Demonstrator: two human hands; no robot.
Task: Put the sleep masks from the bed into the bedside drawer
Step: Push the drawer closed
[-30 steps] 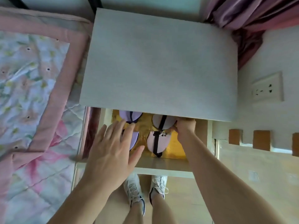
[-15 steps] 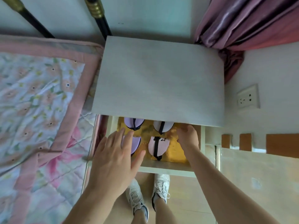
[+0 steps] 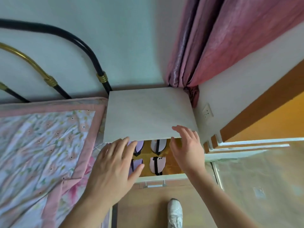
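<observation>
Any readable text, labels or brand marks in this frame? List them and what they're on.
None readable.
pink sleep mask: small dark marks near its strap, too blurred to read.
plastic sheet: a pale patch like a label, too blurred to read.
wall socket: no lettering visible.

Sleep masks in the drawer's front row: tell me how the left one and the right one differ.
The front left mask is lilac; the front right mask is pale pink. The left hand covers much of the front left mask, while the front right mask lies nearly fully in view. A black strap shows plainly down the front right mask; on the front left mask I cannot make one out. Both lie on the yellow floor of the open drawer.
</observation>
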